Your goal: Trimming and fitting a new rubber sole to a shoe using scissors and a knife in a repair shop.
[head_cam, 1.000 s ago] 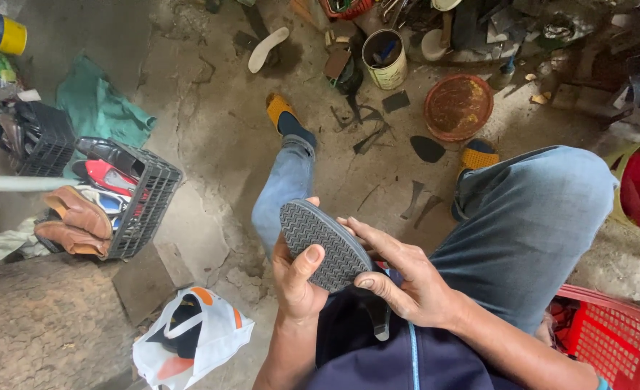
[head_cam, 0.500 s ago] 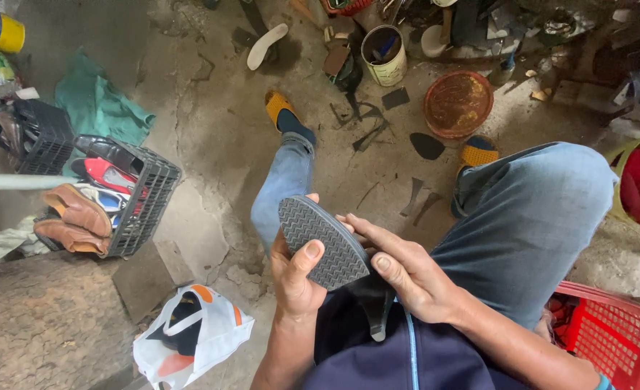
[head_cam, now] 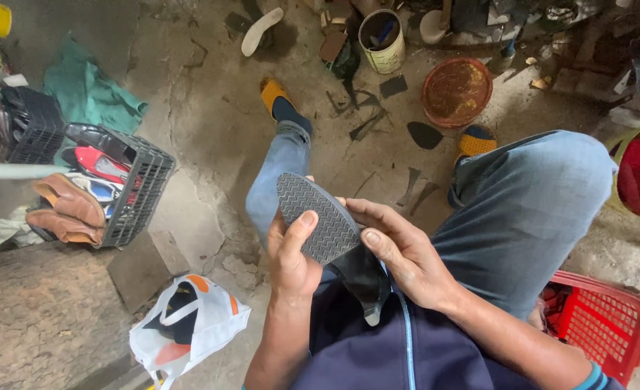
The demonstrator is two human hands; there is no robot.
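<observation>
1. We hold a grey rubber shoe sole (head_cam: 315,226) with a zigzag tread above our lap, tread side up, its rounded toe end pointing away from us.
2. Our left hand (head_cam: 293,258) grips its near left edge, thumb pressed on the tread and fingers curled beneath.
3. Our right hand (head_cam: 405,254) rests against its right edge, fingers (head_cam: 363,210) close together and stretched along the rim, thumb on the black shoe (head_cam: 364,278) under the sole.
4. On the floor to our left stands a black plastic crate (head_cam: 138,189) of shoes, with brown shoes (head_cam: 66,209) beside it.
5. A white plastic bag (head_cam: 187,326) lies near our left knee; a red basket (head_cam: 600,323) sits at our right.
</observation>
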